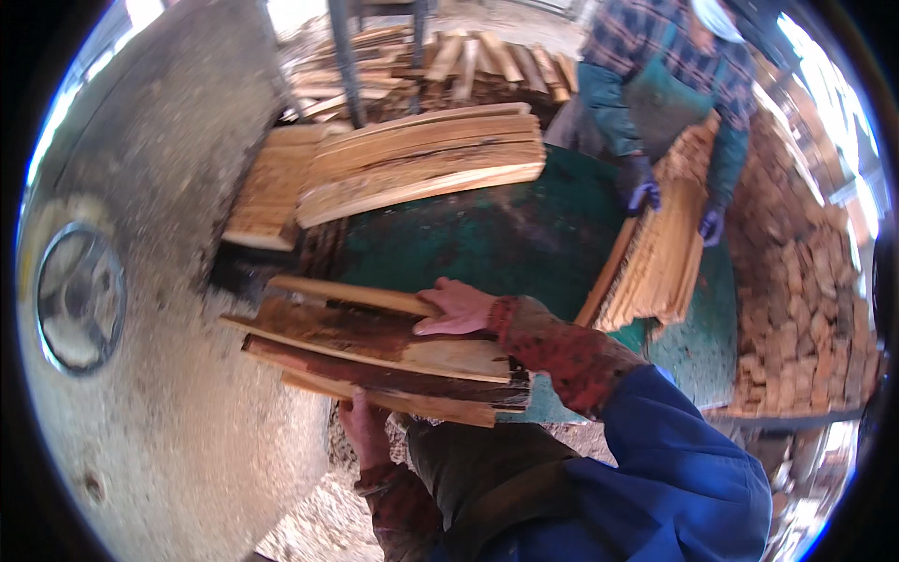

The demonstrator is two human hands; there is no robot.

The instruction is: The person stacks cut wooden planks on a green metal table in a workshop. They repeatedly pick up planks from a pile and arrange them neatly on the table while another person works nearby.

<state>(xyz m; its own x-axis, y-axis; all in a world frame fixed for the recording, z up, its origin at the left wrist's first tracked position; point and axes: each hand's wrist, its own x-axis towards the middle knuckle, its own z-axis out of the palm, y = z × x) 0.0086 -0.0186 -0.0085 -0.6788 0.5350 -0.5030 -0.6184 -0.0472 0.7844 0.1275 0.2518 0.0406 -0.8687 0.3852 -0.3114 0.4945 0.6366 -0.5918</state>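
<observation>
Blue sleeve (674,436), left grip (365,428), right grip (459,307) at board edges (375,355), open tabletop (431,234) beyond

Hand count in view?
4: left hand at the near edge of the boards, right hand on top; co-worker's gloved hand and other gloved hand flanking the wood stack.

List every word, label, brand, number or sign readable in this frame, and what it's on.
None can be read.
Boards at the left hand and right hand: grain and dark stains, no lettering visible.
Green tabletop: scuffs, no lettering visible.
Grey panel and its round metal fitting: no legible marks.
Blue sleeve: no lettering visible.
Background near the rim: too blurred to rule out small text.
</observation>
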